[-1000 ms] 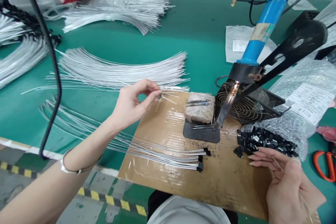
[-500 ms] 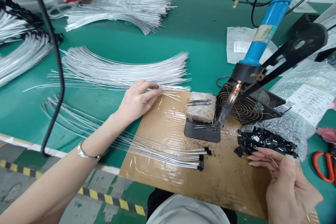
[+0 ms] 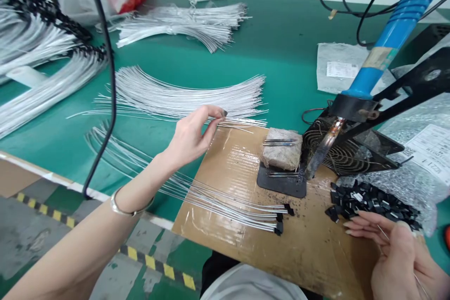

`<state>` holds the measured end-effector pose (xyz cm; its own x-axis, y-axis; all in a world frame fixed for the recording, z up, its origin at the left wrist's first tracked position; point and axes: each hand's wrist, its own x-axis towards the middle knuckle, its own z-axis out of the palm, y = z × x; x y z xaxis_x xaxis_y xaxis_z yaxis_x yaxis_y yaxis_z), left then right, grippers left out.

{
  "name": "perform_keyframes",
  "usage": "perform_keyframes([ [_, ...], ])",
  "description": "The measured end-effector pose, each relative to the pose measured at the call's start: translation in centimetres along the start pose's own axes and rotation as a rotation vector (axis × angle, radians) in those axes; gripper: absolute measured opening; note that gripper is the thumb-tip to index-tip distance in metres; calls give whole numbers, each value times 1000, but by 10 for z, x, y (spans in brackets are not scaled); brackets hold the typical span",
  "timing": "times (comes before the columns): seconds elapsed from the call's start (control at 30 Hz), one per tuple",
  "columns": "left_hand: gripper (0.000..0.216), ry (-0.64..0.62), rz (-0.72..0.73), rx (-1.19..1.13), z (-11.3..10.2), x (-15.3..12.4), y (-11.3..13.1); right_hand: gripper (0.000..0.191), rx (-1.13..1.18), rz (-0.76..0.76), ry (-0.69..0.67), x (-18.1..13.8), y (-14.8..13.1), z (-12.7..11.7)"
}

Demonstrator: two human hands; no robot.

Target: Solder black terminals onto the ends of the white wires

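Note:
My left hand [image 3: 191,137] pinches the ends of thin silver wires [image 3: 232,125] at the near edge of a fanned wire bundle [image 3: 183,96]. It hovers over the far left corner of a taped cardboard board [image 3: 242,225]. My right hand [image 3: 393,253] sits at the board's right end, fingers curled around a thin wire [image 3: 386,239], right beside a pile of small black parts [image 3: 369,199]. Finished wires with black end caps [image 3: 246,208] lie across the board.
A blue-handled soldering iron [image 3: 351,103] in a black stand points down at a brownish block [image 3: 283,149] and a dark plate. A wire fan guard, bubble-wrap bags with labels, more wire bundles, a red bag and a hanging black cable surround the green bench.
The view has shifted left and down. My left hand lifted slightly from the wire bundle while still pinching wire ends. My right hand stays by the black parts.

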<state>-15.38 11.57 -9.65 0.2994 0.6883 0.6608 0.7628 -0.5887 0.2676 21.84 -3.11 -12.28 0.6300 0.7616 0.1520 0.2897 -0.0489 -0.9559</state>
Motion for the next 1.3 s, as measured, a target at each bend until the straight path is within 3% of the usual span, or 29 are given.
perform_keyframes([
  [0.13, 8, 5, -59, -124, -14, -1, 25, 47, 1, 3, 6, -1, 0, -1],
  [0.23, 12, -101, -58, -262, -24, -7, 47, 41, 37, 13, 15, -3, -4, -1],
  [0.3, 14, -242, -89, -402, -32, -12, 62, 40, 55, 12, 10, -4, -3, -1],
  [0.4, 16, -565, -194, -603, -44, -14, 80, 48, 84, 13, -14, -7, -1, -4],
  [0.47, 15, -796, -274, -754, -47, -13, 89, 52, 99, -2, -44, -13, -3, -4],
  [0.53, 15, -921, -346, -856, -42, -10, 95, 50, 76, -28, -105, -22, -11, -2],
  [0.63, 14, -916, -446, -922, -29, -7, 103, 43, 33, -26, -264, -40, -30, 6],
  [0.83, 20, -858, -559, -926, -17, -9, 114, 24, 177, 44, -562, -59, -50, 22],
  [0.93, 20, -844, -557, -885, -19, -11, 119, 14, 162, 40, -575, -59, -50, 28],
  [1.07, 21, -832, -557, -834, -22, -14, 126, 21, 135, 19, -529, -57, -51, 31],
  [1.3, 23, -758, -542, -802, -24, -14, 133, 15, 140, 9, -486, -52, -46, 31],
])
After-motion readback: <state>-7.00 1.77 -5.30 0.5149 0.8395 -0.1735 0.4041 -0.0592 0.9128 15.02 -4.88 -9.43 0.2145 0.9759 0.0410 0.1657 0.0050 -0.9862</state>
